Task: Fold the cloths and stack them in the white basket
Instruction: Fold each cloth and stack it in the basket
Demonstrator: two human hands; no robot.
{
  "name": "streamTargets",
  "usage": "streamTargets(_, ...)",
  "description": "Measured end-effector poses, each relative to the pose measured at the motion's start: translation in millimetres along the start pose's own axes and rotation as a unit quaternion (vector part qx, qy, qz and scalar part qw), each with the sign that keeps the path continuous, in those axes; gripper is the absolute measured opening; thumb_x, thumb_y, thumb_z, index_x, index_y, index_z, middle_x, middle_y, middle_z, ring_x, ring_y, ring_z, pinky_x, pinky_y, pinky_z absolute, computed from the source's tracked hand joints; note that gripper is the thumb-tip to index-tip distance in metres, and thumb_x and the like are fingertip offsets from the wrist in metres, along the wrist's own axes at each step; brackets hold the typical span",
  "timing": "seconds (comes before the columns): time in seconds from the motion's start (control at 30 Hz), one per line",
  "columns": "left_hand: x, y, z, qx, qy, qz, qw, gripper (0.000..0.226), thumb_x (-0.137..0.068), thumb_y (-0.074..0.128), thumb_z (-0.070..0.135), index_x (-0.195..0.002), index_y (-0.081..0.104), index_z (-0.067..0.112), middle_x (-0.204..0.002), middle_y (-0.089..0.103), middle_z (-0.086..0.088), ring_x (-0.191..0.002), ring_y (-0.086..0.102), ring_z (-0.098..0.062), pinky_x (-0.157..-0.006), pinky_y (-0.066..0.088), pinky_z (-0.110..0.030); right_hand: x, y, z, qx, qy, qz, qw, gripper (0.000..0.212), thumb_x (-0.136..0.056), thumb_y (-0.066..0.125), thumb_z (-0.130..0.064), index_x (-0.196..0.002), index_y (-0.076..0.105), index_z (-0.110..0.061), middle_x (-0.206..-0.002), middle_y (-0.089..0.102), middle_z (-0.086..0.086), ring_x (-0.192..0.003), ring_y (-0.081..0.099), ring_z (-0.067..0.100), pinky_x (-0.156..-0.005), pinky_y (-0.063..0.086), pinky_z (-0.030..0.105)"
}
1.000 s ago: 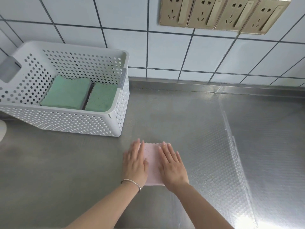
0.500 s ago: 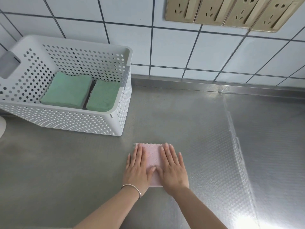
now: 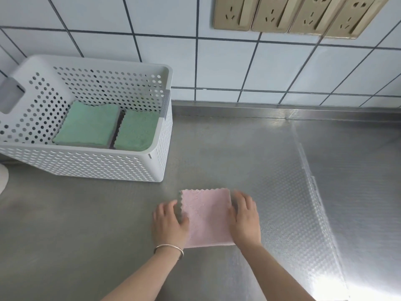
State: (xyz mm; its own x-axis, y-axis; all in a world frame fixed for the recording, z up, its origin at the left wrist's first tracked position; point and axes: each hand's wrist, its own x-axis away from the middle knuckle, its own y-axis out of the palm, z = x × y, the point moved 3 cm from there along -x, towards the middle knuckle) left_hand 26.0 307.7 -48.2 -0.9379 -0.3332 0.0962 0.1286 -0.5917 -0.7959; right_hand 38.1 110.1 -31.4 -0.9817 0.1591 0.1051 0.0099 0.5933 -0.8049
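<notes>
The folded pink cloth (image 3: 206, 216) lay flat on the steel counter (image 3: 76, 224), in front of the person and just to the right of the white basket's near corner, apart from it. Its scalloped far edge faced the tiled wall (image 3: 227, 68). Along its left edge a grey underside layer showed.

The left hand (image 3: 168, 223) rested at the cloth's left edge, fingers curled against the grey layer and thumb lying on the pink surface. The right hand (image 3: 245, 218) lay at the cloth's right edge, palm down, fingers extended along that side. Both hands were spread apart, one on each side of the cloth, in contact with it; whether either hand pinched the fabric could not be determined. A thin metal bracelet (image 3: 169, 248) circled the left wrist.

The white basket (image 3: 91, 166), perforated on all walls, stood on the counter at the left, close to the wall. Inside it, two folded green cloths lay side by side: a larger one (image 3: 89, 124) on the left and a narrower one (image 3: 136, 131) on the right, touching or nearly touching along a dark seam.

A textured, dimpled sheet (image 3: 282, 192) covered the counter under and to the right of the hands. Gold-coloured wall sockets (image 3: 293, 14) were mounted in a row on the tiles above.
</notes>
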Motion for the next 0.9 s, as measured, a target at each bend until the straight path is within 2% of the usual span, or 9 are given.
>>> streamTargets(0.1, -2.9, -11.7, -6.1, -0.045, -0.081, -0.039, 0.995, 0.017, -0.078, 0.066, 0.025, -0.094, 0.067, 0.023, -0.101, 0.060, -0.005, -0.099, 0.050, -0.029, -0.085, 0.040, -0.034, 0.0, -11.1, 7.7, -0.068, 0.203, 0.004, 0.977, 0.025, -0.097, 0.038, -0.026, -0.098, 0.059, -0.014, -0.103, 0.054, 0.003, -0.103, 0.051, 0.025, -0.079, 0.037, 0.031)
streamTargets(0.27, -3.1, -7.5, 4.0, -0.023, -0.128, -0.093, 0.987, 0.017, -0.083, 0.057, 0.043, -0.086, 0.067, 0.029, -0.101, 0.060, 0.000, -0.097, 0.057, -0.024, -0.078, 0.044, -0.029, -3.7, -4.2, -2.7, -0.012, 0.229, -0.119, 0.966, 0.034, -0.094, 0.039, -0.028, -0.061, 0.041, -0.020, -0.080, 0.046, 0.002, -0.066, 0.042, 0.015, -0.050, 0.026, 0.027)
streamTargets(0.4, -3.6, -7.1, 11.1, 0.003, -0.130, -0.108, 0.986, 0.015, -0.087, 0.054, 0.042, -0.080, 0.057, 0.029, -0.088, 0.065, 0.004, -0.081, 0.057, -0.024, -0.065, 0.038, -0.025, -3.6, -8.4, -15.9, -0.019, 0.219, -0.150, 0.964, 0.029, -0.095, 0.041, -0.030, -0.070, 0.046, -0.015, -0.066, 0.044, -0.005, -0.068, 0.045, 0.016, -0.054, 0.030, 0.027)
streamTargets(0.5, -1.6, -9.3, 14.4, 0.035, -0.159, -0.103, 0.981, 0.016, -0.088, 0.053, 0.038, -0.078, 0.050, 0.027, -0.077, 0.061, 0.002, -0.074, 0.054, -0.026, -0.064, 0.040, -0.027, 0.0, -8.6, -15.4, -0.113, 0.247, -0.186, 0.944, 0.022, -0.093, 0.045, -0.026, -0.075, 0.047, -0.014, -0.068, 0.046, -0.004, -0.064, 0.043, 0.013, -0.052, 0.031, 0.024)
streamTargets(0.63, 6.5, -13.2, 24.6, 0.097, -0.184, -0.098, 0.973, 0.014, -0.089, 0.050, 0.035, -0.082, 0.045, 0.024, -0.071, 0.057, 0.001, -0.072, 0.053, -0.028, -0.063, 0.039, -0.030, 15.6, -8.9, -4.5, -0.286, 0.320, -0.216, 0.877, 0.025, -0.091, 0.051, -0.020, -0.072, 0.049, -0.003, -0.067, 0.045, 0.003, -0.061, 0.041, 0.017, -0.058, 0.033, 0.025)
streamTargets(0.7, 12.3, -15.5, 30.2, 0.109, -0.161, -0.098, 0.976, 0.015, -0.091, 0.048, 0.032, -0.080, 0.041, 0.026, -0.070, 0.054, 0.005, -0.069, 0.049, -0.026, -0.062, 0.037, -0.030, 23.5, -9.1, -5.7, -0.432, 0.372, -0.244, 0.785, 0.029, -0.095, 0.050, -0.023, -0.096, 0.062, 0.004, -0.088, 0.067, 0.009, -0.081, 0.061, 0.023, -0.069, 0.046, 0.031)
streamTargets(0.77, 18.3, -21.4, 37.4, 0.131, -0.118, -0.089, 0.980, 0.021, -0.092, 0.049, 0.030, -0.075, 0.036, 0.031, -0.069, 0.052, 0.011, -0.070, 0.050, -0.025, -0.065, 0.040, -0.031, 29.4, -16.0, -17.2, -0.551, 0.392, -0.289, 0.677, 0.035, -0.099, 0.041, -0.028, -0.115, 0.061, -0.003, -0.112, 0.067, 0.017, -0.104, 0.063, 0.029, -0.082, 0.048, 0.040)
streamTargets(0.83, 21.4, -34.7, 47.7, 0.149, -0.070, -0.067, 0.984, 0.023, -0.092, 0.050, 0.032, -0.074, 0.036, 0.032, -0.061, 0.050, 0.012, -0.072, 0.053, -0.028, -0.065, 0.040, -0.032, 32.1, -30.5, -29.0, -0.593, 0.382, -0.302, 0.641, 0.039, -0.099, 0.038, -0.031, -0.121, 0.057, -0.006, -0.117, 0.065, 0.018, -0.105, 0.064, 0.030, -0.089, 0.046, 0.042)
streamTargets(0.9, 19.8, -53.9, 60.2, 0.148, -0.009, -0.025, 0.989, 0.016, -0.092, 0.048, 0.036, -0.083, 0.037, 0.029, -0.059, 0.053, 0.015, -0.068, 0.053, -0.024, -0.060, 0.036, -0.033, 31.8, -48.8, -42.2, -0.594, 0.361, -0.300, 0.653, 0.044, -0.097, 0.040, -0.035, -0.124, 0.055, -0.004, -0.116, 0.065, 0.019, -0.104, 0.065, 0.031, -0.090, 0.046, 0.043)
